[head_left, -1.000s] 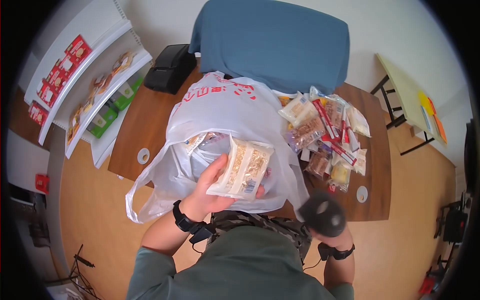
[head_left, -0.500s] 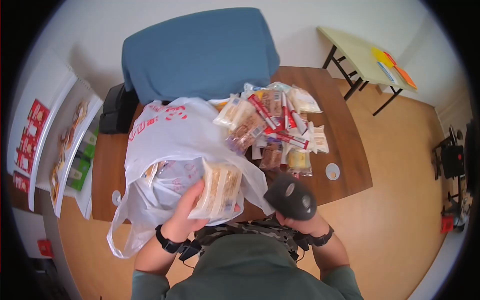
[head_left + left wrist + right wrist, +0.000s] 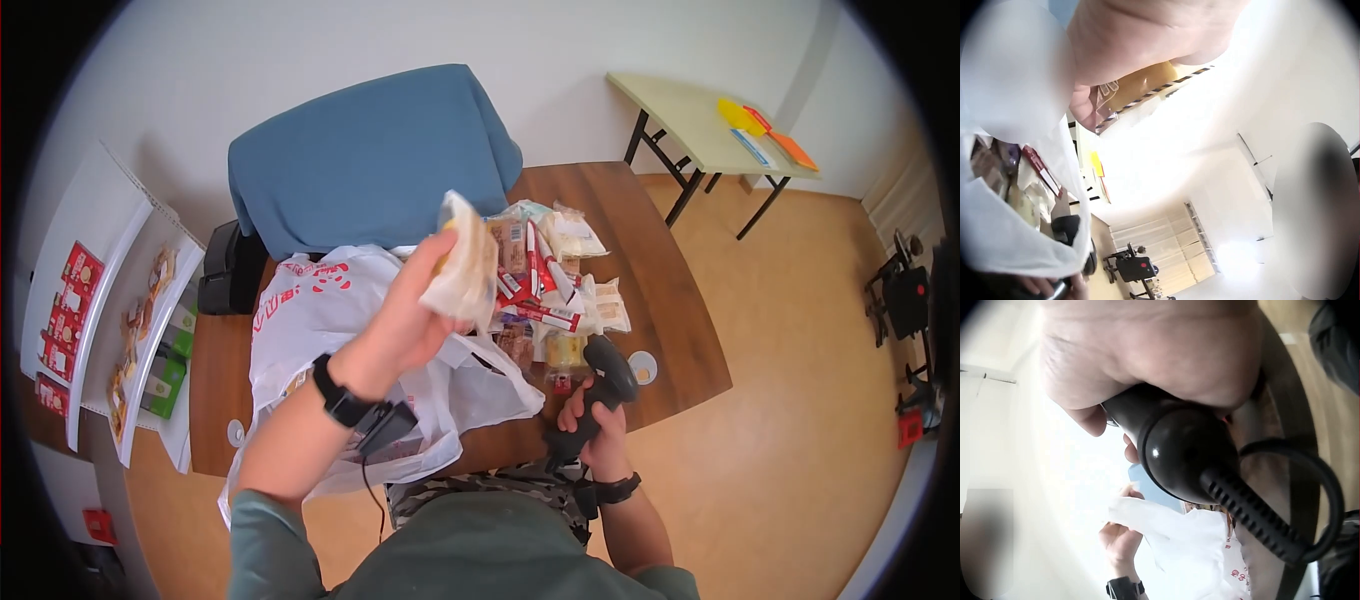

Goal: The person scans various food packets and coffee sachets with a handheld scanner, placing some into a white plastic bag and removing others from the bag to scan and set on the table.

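Observation:
In the head view the left hand (image 3: 405,318) grips a clear-and-white food packet (image 3: 468,268), raised above the white plastic bag (image 3: 325,300) with red print. Yellowish contents of that packet (image 3: 1141,87) show in the left wrist view. The right hand (image 3: 603,440) curls round the handle of a black handheld scanner (image 3: 612,372), low at the table's front edge. Its black cord leaves the handle end (image 3: 1188,453) in the right wrist view. A pile of wrapped snacks and red-and-white sticks (image 3: 545,316) lies behind and left of the scanner.
A blue cloth (image 3: 370,165) covers a boxy shape at the back of the brown table (image 3: 670,350). Beside it stands a black device (image 3: 228,270). Shelves with packets (image 3: 150,300) are at left; a pale side table (image 3: 680,120) with coloured sheets stands at back right.
The left hand has lifted the packet up and away from the bag's opening and turned it. The bag's opening has sagged. The scanner has tilted upward in the right hand, and the head view has shifted.

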Demonstrator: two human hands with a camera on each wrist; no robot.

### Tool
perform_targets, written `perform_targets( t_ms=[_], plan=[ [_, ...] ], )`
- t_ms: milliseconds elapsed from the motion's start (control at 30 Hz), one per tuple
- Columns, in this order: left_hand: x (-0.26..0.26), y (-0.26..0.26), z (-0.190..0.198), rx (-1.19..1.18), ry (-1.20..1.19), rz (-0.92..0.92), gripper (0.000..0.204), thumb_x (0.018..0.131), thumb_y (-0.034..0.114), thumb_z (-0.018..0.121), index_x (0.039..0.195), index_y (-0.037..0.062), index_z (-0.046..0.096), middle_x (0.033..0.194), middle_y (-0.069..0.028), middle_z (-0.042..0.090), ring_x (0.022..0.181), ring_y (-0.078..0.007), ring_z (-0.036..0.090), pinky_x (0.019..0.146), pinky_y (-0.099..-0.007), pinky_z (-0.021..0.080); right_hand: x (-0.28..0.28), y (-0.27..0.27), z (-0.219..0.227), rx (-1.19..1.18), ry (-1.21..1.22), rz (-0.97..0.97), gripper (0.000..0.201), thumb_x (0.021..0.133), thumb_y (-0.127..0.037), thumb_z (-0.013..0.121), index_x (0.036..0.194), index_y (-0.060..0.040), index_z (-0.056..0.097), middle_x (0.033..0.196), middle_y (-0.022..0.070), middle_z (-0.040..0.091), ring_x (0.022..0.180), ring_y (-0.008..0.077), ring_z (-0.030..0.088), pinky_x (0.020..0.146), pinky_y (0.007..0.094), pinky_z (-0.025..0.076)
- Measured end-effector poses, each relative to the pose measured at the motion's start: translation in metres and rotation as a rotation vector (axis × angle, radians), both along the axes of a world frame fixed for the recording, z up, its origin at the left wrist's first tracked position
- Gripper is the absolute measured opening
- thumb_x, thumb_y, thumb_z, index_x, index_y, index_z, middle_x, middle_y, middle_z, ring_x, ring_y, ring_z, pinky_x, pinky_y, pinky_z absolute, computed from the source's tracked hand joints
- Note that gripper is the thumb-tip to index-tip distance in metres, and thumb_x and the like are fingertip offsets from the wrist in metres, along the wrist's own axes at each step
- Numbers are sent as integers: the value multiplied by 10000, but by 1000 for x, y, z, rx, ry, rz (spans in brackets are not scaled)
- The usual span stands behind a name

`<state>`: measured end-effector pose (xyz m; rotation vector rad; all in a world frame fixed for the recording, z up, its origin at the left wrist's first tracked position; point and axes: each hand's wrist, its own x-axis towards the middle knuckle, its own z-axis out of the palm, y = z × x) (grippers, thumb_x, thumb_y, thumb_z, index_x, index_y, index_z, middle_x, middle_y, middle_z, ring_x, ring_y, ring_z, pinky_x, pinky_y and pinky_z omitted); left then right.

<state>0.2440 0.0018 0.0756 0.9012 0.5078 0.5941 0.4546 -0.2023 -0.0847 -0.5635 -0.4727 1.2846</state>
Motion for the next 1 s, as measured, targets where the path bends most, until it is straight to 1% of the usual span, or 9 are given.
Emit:
perform_targets(
  t_ms=[133,200,333,500,633,733,833,900,1000],
  plan=[
    [47,31,-8,16,215,182,567,971,507,529,1332,71,521,1128,-64,640,915,-183,653,651,-298,501,1,2,-2,7,6,25,497,867,-289,737,1214,-68,458,816,61,510,655,195,540,636,365,466],
    [60,39,-16,137,567,265,615,942,482,598,1362,59,446,1138,-58,622,878,-140,624,645,-271,474,3,2,-4,17,31,40,494,869,-287,733,1219,-71,459,819,58,507,654,189,534,637,363,462],
    [55,32,-16,408,639,208,663,918,372,699,1394,27,392,1091,-60,598,829,-90,567,632,-252,451,5,1,-4,44,116,43,483,877,-284,721,1231,-78,465,824,45,494,657,166,506,642,349,442],
    [-10,-17,-14,784,633,334,464,889,158,724,1293,64,514,990,-17,601,733,-67,524,601,-230,437,7,1,-7,55,126,72,449,897,-278,698,1231,-86,468,816,32,463,663,156,477,644,338,423],
    [-85,-96,-8,861,469,-54,312,825,-49,607,1116,62,617,1006,-13,594,714,-89,515,624,-252,438,7,1,-11,69,101,74,440,925,-282,666,1255,-88,448,841,25,447,678,135,463,659,314,413],
    [-125,-131,-65,1007,488,12,334,816,-102,527,1101,49,616,1027,-36,592,739,-123,523,654,-264,444,3,2,-7,72,89,65,411,937,-262,642,1249,-89,439,843,27,437,673,132,450,666,308,405],
    [-165,-143,-93,976,519,184,361,804,-127,482,1091,45,617,1052,-67,582,786,-183,546,708,-286,460,4,3,-6,58,71,71,396,943,-251,630,1247,-86,437,845,28,437,676,132,447,668,307,405],
    [-189,-144,-98,676,809,384,333,796,-98,505,1085,40,598,1051,-127,576,960,-305,559,805,-335,469,2,3,-5,54,60,83,390,946,-246,625,1246,-84,437,846,28,437,679,132,447,669,306,404],
    [-219,-125,-112,843,1007,699,381,785,-53,566,1151,49,595,1097,-151,577,1008,-343,549,861,-381,469,1,3,-3,28,37,78,392,945,-242,626,1252,-84,439,849,28,437,687,131,447,676,303,408]
  ],
)
